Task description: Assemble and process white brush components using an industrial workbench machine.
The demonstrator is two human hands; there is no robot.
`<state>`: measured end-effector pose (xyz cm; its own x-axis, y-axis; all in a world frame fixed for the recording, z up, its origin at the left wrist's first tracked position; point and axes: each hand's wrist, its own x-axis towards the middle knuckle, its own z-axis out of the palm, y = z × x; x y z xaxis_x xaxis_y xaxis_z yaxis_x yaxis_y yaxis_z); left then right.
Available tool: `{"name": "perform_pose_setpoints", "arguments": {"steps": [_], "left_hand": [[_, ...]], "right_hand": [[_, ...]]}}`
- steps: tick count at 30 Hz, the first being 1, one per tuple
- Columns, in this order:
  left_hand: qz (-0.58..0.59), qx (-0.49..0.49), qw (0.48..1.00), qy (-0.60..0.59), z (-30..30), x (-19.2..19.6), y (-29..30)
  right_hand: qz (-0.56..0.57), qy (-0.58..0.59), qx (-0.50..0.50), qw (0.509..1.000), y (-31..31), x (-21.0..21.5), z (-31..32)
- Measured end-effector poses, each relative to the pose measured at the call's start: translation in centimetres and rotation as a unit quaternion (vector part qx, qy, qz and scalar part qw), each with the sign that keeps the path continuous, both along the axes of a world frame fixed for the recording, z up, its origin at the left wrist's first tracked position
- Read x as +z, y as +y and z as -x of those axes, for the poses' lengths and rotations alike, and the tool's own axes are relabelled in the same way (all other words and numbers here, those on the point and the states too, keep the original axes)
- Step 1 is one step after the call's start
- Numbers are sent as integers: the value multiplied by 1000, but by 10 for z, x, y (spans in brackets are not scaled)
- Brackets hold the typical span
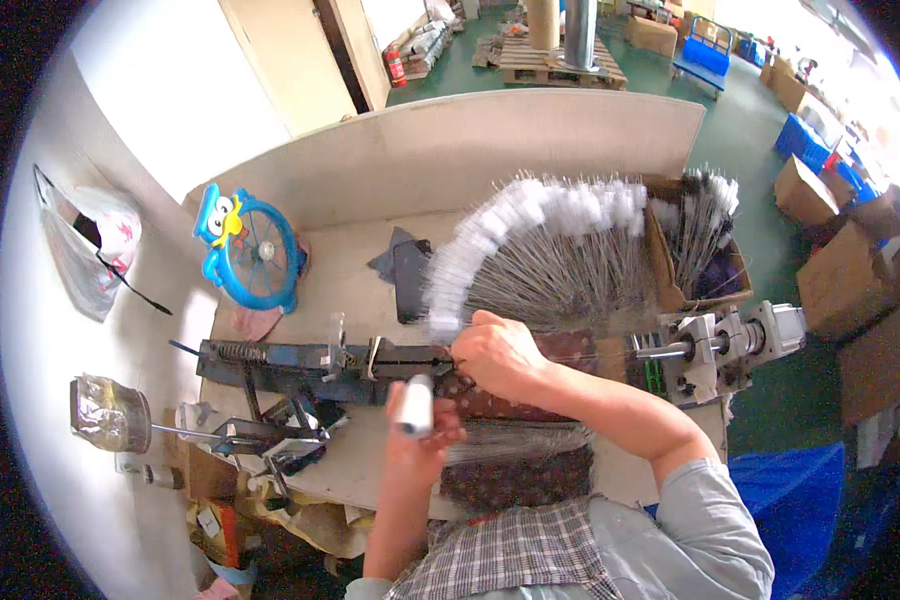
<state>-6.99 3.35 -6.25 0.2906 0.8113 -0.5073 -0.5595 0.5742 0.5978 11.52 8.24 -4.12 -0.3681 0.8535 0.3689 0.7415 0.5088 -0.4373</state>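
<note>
My left hand (pixel 425 440), low in front of the bench machine, is closed around a short white cylinder (pixel 415 408) that points upward. Its exact kind does not show. My right hand (pixel 497 352) is pinched at the right end of a dark metal clamp bar (pixel 410 360). Whatever its fingertips hold is hidden. Just beyond that hand lies a wide fan of wire-stemmed brushes (pixel 560 255) with white bristle heads turned outward. Beneath my right forearm is a brown spotted cloth (pixel 560 362), and several thin wires (pixel 515 440) lie in front of it.
A motor with a shaft (pixel 770 332) sits at the bench's right end. Behind it stands a carton of dark-bristled brushes (pixel 698 240). A blue toy-like fan (pixel 255 250) stands at the left, and a lever mechanism (pixel 270 435) juts out. A low panel (pixel 450 135) borders the back.
</note>
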Motion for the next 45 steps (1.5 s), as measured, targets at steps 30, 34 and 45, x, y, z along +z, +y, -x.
{"name": "perform_pose_setpoints", "arguments": {"steps": [30, 34, 45], "left_hand": [[-243, 9, 871, 427, 28, -84, 2], [58, 245, 955, 156, 115, -88, -6], [40, 300, 952, 46, 141, -84, -4]], "right_hand": [[32, 3, 52, 998, -49, -61, -47], [72, 18, 72, 995, -52, -46, -47], [153, 25, 54, 986, -58, -22, -41]]}}
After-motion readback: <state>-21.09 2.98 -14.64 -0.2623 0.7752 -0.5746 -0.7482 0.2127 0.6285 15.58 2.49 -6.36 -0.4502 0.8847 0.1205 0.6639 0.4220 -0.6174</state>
